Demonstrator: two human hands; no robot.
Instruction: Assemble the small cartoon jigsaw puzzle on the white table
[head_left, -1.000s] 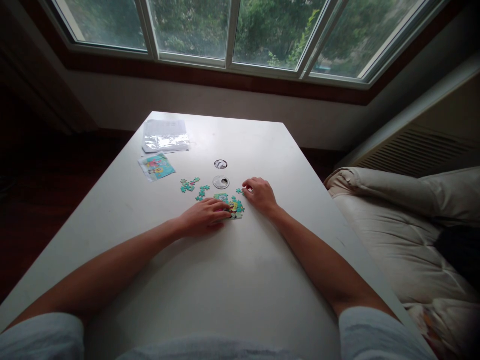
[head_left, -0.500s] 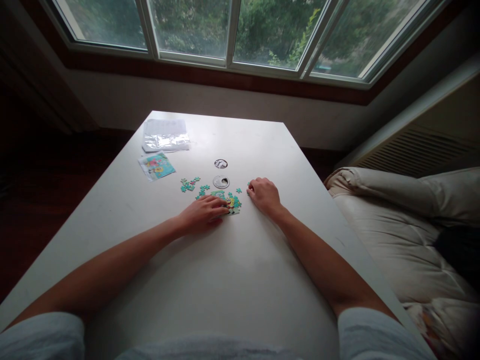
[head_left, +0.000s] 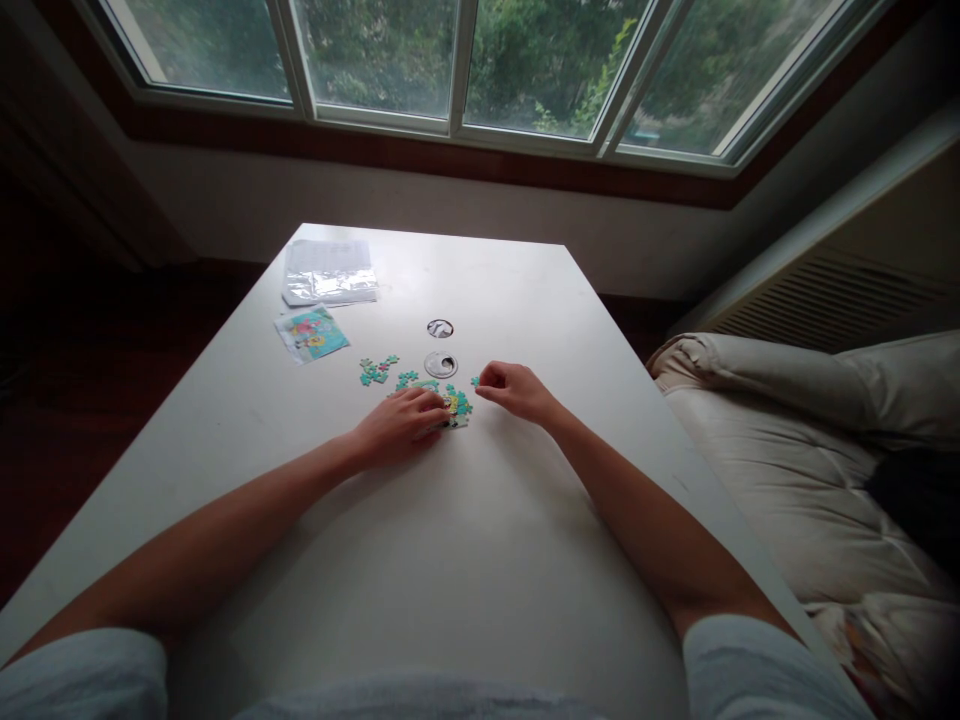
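My left hand (head_left: 401, 425) lies over the left part of a partly joined jigsaw puzzle (head_left: 459, 404), its fingers stretched out and resting on the joined pieces. Much of the puzzle is hidden beneath that hand. Just right of the puzzle, my right hand (head_left: 517, 390) is closed in a pinch, with a puzzle piece mostly hidden at its fingertips. A loose teal puzzle piece (head_left: 475, 381) lies beside those fingertips. Several more loose puzzle pieces (head_left: 375, 371) are scattered beyond my left hand.
A picture card (head_left: 313, 333) in clear wrapping and a clear plastic packet (head_left: 330, 272) lie at the far left of the white table (head_left: 420, 590). Two round openings, a ringed one (head_left: 441, 365) and a smaller one (head_left: 440, 328), sit beyond the puzzle. A padded couch (head_left: 757, 430) stands right.
My right hand has moved left toward the puzzle, and its fingers have drawn into a tighter pinch. My left hand and the puzzle have shifted slightly left.
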